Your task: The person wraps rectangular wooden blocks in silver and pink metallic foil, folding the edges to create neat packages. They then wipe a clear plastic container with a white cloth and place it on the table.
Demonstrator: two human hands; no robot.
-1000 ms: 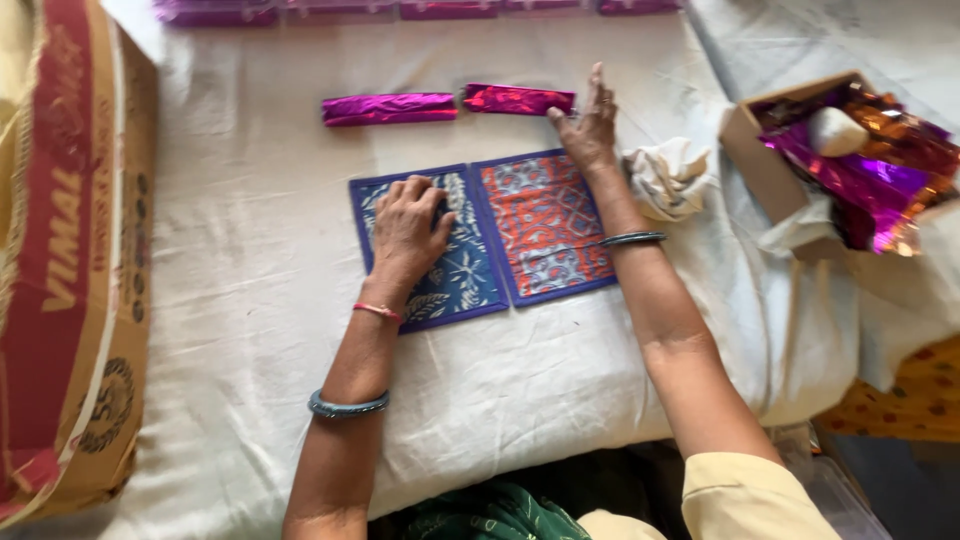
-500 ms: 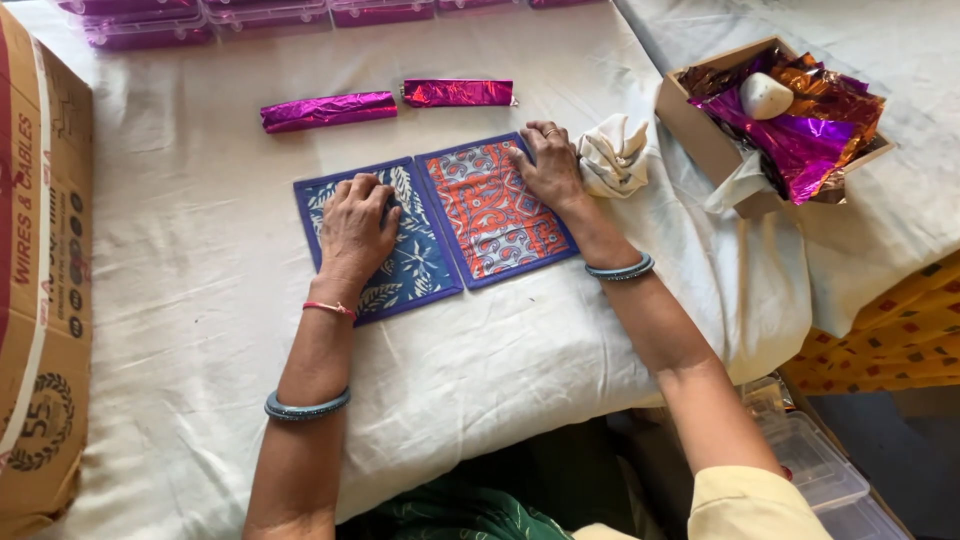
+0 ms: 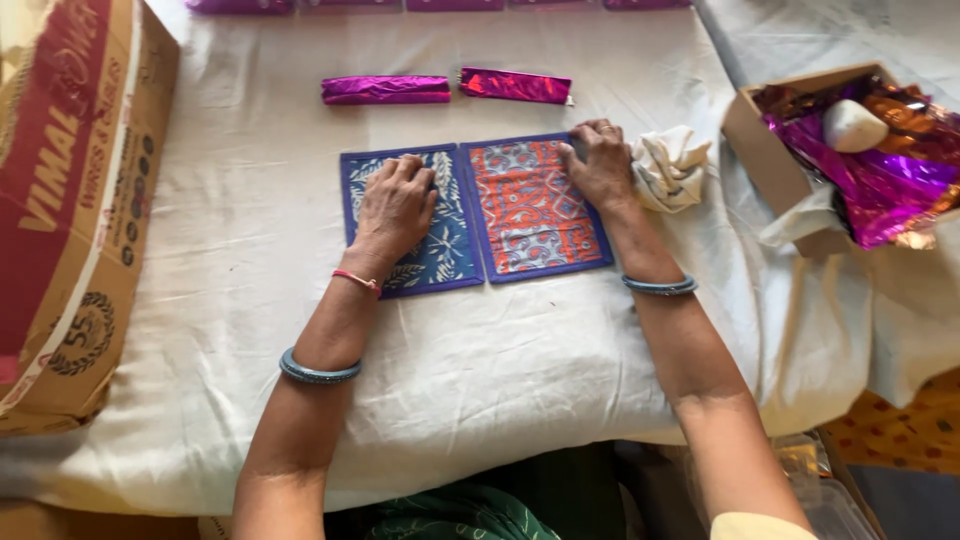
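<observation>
A white cloth (image 3: 480,380) is seen covering the table nearest the camera. On it, an opened patterned fabric folder (image 3: 478,215) is being pressed flat. Its blue panel is being held down by the left hand (image 3: 396,205), palm down with fingers spread, nothing being gripped. Its orange panel is being touched at the upper right corner by the right hand (image 3: 600,165), fingers curled over the edge; whether the edge is being pinched cannot be told. A crumpled cream rag (image 3: 672,166) is lying just beside that hand. Further back, two purple foil packets (image 3: 386,90) are lying side by side.
</observation>
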